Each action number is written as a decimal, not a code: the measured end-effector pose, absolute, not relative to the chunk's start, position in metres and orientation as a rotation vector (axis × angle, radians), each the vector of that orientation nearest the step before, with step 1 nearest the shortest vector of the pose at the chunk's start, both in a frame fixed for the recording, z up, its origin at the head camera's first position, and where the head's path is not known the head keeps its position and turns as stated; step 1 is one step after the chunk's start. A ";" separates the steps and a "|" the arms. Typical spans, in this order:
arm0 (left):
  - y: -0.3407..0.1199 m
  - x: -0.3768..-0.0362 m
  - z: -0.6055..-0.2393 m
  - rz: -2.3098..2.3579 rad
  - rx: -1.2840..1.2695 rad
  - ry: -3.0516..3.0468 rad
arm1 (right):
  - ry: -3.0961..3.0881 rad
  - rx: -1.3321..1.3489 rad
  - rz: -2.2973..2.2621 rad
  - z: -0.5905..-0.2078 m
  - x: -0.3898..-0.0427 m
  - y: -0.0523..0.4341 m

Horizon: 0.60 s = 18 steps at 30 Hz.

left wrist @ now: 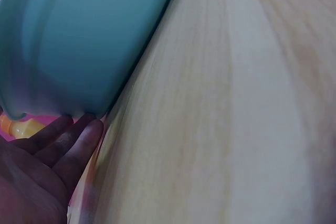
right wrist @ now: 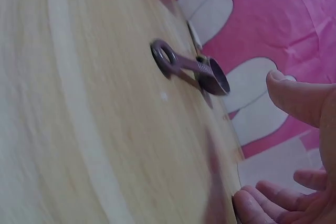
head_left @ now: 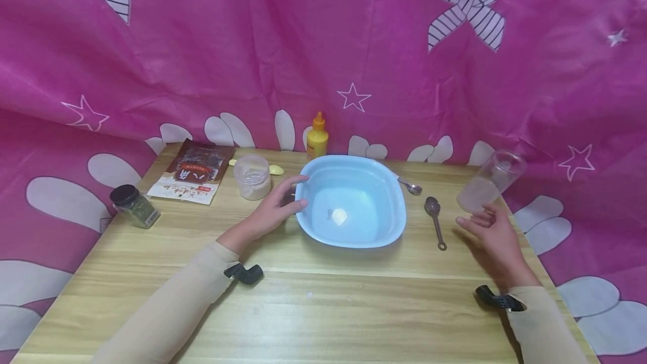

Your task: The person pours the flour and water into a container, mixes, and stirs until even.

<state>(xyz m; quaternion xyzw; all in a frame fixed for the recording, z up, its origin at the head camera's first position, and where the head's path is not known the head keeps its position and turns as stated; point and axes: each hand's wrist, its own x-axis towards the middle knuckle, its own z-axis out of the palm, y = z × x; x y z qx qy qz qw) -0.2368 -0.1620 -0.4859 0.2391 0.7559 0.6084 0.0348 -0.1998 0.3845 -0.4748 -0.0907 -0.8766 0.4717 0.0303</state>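
While the left hand lies on the table with its fingers nearly straight and only loosely spread, its grip clamps nothing: the fingertips rest against the left outer wall of the light blue basin, just under the rim, and the thumb lies lower against the same side. From the left wrist view the basin's wall fills the upper left and the fingertips touch its foot where it meets the wood. A small white patch lies on the basin's floor near the middle. The right hand hovers near the table's right edge, fingers relaxed and apart, thumb lifted away from them, holding nothing. Just above and beyond its fingertips stands a clear plastic cup, tilted, with its mouth up and to the right and a pale cloudy layer in its lower part; whether the fingers touch the cup I cannot tell, but they are not wrapped round it. Between this hand and the basin a dark metal spoon lies flat, bowl away from the person, a ring at the end of its handle, and the right wrist view shows the spoon apart from the open fingers. A second, smaller spoon lies at the basin's far right corner. Behind the basin stands a yellow squeeze bottle; to its left sit a lidded clear tub, a printed packet and a dark-capped spice jar.
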 end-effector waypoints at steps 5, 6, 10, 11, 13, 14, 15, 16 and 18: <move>-0.162 -0.236 -0.485 1.863 0.719 2.325 | -2.777 -0.190 1.400 -0.474 -0.199 0.372; -0.162 -0.236 -0.485 1.865 0.717 2.323 | -2.793 -0.171 1.387 -0.474 -0.198 0.369; -0.162 -0.236 -0.484 1.868 0.719 2.322 | -2.854 -0.178 1.396 -0.474 -0.196 0.359; -0.162 -0.236 -0.484 1.868 0.720 2.322 | -2.872 -0.180 1.389 -0.475 -0.196 0.358; -0.162 -0.236 -0.484 1.869 0.722 2.322 | -2.902 -0.162 1.357 -0.476 -0.196 0.355; -0.162 -0.236 -0.485 1.869 0.721 2.323 | -2.916 -0.149 1.338 -0.477 -0.196 0.354; -0.162 -0.236 -0.485 1.870 0.722 2.321 | -2.928 -0.137 1.312 -0.478 -0.196 0.353; -0.162 -0.236 -0.485 1.870 0.722 2.321 | -2.936 -0.116 1.281 -0.479 -0.196 0.352; -0.162 -0.236 -0.485 1.870 0.722 2.319 | -2.943 -0.085 1.228 -0.481 -0.197 0.351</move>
